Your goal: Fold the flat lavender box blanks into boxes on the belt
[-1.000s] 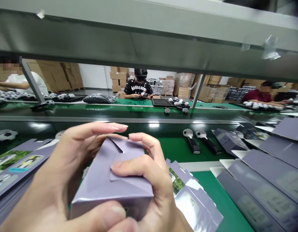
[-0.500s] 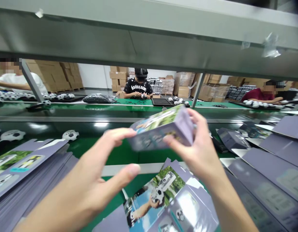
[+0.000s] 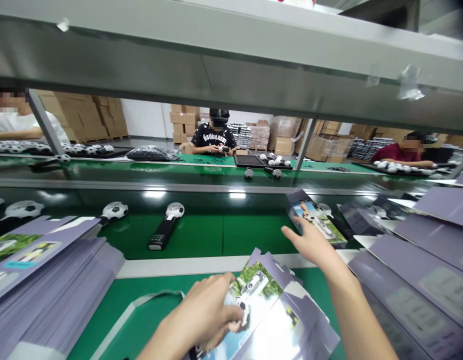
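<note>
On the green work surface in front of me lies a flat, unfolded purple carton [image 3: 287, 320] printed with a football-shaped fan. My left hand [image 3: 207, 312] is on its left side, fingers curled and closed on it; some fingertips are hidden. Farther out to the right, my right hand [image 3: 312, 242] is open, its fingers apart, just beside a folded purple box [image 3: 316, 217] lying on the dark green conveyor belt. A black handheld fan [image 3: 166, 227] with a football-patterned head lies on the belt, left of centre.
Stacks of flat cartons stand at left [image 3: 66, 285] and right [image 3: 411, 280]. More football fans [image 3: 115, 211] lie along the conveyor belt [image 3: 209, 232]. A grey shelf [image 3: 216, 65] spans overhead. Three co-workers sit across the line, one in a black shirt [image 3: 212, 135] at the centre.
My right hand has let go of the folded box, which now lies on the belt at right. My left hand has come down onto the flat carton. The black fan is now visible.
</note>
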`<state>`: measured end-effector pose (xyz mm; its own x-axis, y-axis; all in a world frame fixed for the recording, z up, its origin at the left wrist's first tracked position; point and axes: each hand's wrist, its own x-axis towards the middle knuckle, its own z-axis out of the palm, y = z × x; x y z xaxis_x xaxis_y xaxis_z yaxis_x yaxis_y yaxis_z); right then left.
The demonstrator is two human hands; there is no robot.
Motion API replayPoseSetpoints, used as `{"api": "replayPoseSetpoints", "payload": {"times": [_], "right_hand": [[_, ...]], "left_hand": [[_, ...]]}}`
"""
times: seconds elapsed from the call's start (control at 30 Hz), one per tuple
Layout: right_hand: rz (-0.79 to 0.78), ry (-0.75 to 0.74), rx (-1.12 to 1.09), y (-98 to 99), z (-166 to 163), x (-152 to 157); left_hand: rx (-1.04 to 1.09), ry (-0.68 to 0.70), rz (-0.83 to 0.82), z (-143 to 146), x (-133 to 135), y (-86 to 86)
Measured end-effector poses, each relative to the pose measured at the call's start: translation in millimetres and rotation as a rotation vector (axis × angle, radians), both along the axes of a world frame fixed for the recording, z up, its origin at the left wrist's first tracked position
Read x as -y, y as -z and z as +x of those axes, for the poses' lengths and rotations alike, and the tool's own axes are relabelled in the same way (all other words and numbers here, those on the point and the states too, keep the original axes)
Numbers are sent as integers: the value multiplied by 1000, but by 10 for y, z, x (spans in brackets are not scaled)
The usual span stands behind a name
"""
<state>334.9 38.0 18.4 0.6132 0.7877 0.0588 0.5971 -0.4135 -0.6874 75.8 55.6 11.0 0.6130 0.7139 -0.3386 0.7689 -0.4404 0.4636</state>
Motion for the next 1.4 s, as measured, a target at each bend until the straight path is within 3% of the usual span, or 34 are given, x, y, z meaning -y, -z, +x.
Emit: {"api": "replayPoseSetpoints", "payload": {"times": [0.13,0.3,0.43,0.57,0.63,0.7,0.73,0.8,0.87,0.93,1.07,1.4], "right_hand": [[9,-136,-157,-73,-211,-27],[245,-405,-531,-279,-495,13],[358,-657,-755,-367,-899,45],[460,-686,-741,-406,-1264,70],[571,-565,-683,-377,-1274,31],[721,-250,-591,-262,-1128,-60],[782,-24,-537,-168,-1006,-116],[780,357,-472,72,-699,-222],[720,566,-423,321,-368,-285],[682,659,-359,516,-70,-298],[625,636,-358,682,287,-273],[612,766,-182,676,175,-239]], "left_hand": [[199,-108,7,-186,-268,-96],[653,-322,77,-584,-603,-364],[927,-444,107,-631,-581,-507],[1045,-486,112,-550,-407,-658],[1070,-522,103,-567,-334,-736],[1097,-546,104,-612,-289,-794],[1109,-552,116,-633,-276,-812],[1121,-555,139,-653,-262,-829],[1117,-549,159,-640,-255,-831],[1102,-529,171,-607,-246,-829],[1058,-494,186,-555,-223,-819],[978,-438,223,-546,-230,-756]]}}
